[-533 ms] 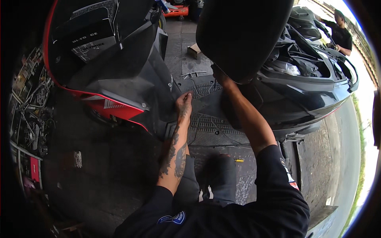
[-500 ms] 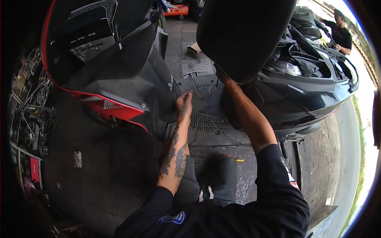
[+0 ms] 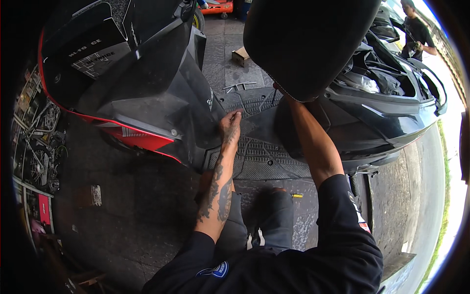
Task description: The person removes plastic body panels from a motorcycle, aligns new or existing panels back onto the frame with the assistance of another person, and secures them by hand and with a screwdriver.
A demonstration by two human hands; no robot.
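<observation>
A dark scooter with red trim spans the view, its ribbed footboard [image 3: 257, 164] in front of my knees. My left hand [image 3: 230, 125] is closed above the footboard, beside the black front panel [image 3: 164, 105]. Its fingers are curled in, and whatever they may hold is hidden. Under the raised black seat [image 3: 308, 46] reaches my right hand [image 3: 289, 99]. The seat covers most of it, so its fingers do not show. Close to that hand a thin dark rod [image 3: 273, 96] points down at the footboard.
Several metal T-handle tools [image 3: 240, 87] lie just beyond the footboard, with a small cardboard box [image 3: 240, 57] farther off. A yellow-handled tool [image 3: 297, 196] rests by my right knee. Shelves of parts [image 3: 41, 152] line the left. Another person [image 3: 416, 32] stands at the far right.
The view has shifted slightly, so the scooter sits a little differently in it. My left hand stays over the footboard, and my right hand is now more hidden under the seat.
</observation>
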